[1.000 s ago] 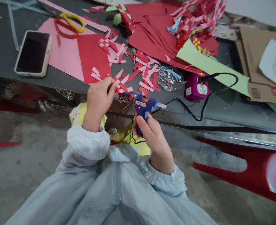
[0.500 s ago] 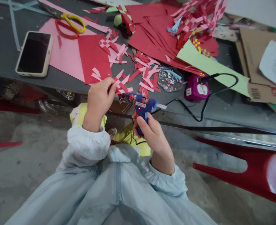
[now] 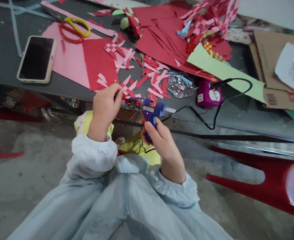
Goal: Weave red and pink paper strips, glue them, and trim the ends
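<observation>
My right hand [image 3: 160, 141] is wrapped around the handle of a blue hot glue gun [image 3: 151, 110], whose small red light is lit. A clear glue stick [image 3: 170, 110] pokes out of its back end. The gun's stained nozzle points left, close to the fingers of my left hand [image 3: 105, 105]. That hand is closed in a pinch on a red and pink woven paper piece [image 3: 128, 88] at the table's front edge. Its fingers hide part of the paper, and I cannot tell whether the nozzle touches it.
Pink and red paper scraps [image 3: 156, 71] litter the dark table [image 3: 69, 90]. Scissors [image 3: 74, 30] and a phone [image 3: 37, 60] lie left. Right are a dish of beads [image 3: 180, 85], a purple power adapter [image 3: 209, 95] with a black cable [image 3: 220, 111], and cardboard [image 3: 271, 60].
The glue gun has shifted slightly left, its nozzle nearer my left fingers. My left hand keeps its pinch with hardly any movement.
</observation>
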The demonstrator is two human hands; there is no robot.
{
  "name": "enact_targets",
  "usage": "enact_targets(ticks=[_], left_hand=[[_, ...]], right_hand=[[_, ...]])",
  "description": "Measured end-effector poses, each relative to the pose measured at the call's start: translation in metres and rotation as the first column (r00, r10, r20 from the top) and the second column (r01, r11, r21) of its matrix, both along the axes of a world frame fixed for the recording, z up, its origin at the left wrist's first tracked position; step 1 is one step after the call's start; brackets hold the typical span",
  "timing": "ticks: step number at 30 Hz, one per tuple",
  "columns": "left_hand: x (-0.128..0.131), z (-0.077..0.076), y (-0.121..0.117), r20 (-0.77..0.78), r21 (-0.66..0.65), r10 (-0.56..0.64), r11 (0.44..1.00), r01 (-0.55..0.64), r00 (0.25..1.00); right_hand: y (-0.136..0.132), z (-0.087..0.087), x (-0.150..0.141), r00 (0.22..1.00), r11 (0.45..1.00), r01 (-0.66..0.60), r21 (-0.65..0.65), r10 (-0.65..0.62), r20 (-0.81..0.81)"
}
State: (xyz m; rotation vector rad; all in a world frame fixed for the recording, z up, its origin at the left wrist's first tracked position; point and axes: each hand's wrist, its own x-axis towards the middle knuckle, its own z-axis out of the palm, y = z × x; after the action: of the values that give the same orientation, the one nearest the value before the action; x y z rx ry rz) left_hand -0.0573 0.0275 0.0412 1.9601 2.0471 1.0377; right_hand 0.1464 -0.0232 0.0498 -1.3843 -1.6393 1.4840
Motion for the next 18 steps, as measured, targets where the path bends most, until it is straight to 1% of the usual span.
enact_targets(ticks=[9,13,18], left_hand=[[0.001,0.001,-0.001,0.020,-0.020,-0.003,1.000,0.003,1.000],[0.001,0.001,0.000,0.014,-0.031,0.003,1.000,-0.002,1.000],[0.000,0.000,0.000,0.002,-0.001,0.001,1.000,-0.001,1.000]], right_hand=[[-0.008,0.004,0.007,1.000,1.000,-0.002,-0.030,0.001,-0.030],[-0.003,0.002,0.003,0.999,1.000,-0.005,-0.017,0.004,-0.033],[0.004,0.001,-0.002,1.000,1.000,-0.017,0.012,0.017,-0.018]])
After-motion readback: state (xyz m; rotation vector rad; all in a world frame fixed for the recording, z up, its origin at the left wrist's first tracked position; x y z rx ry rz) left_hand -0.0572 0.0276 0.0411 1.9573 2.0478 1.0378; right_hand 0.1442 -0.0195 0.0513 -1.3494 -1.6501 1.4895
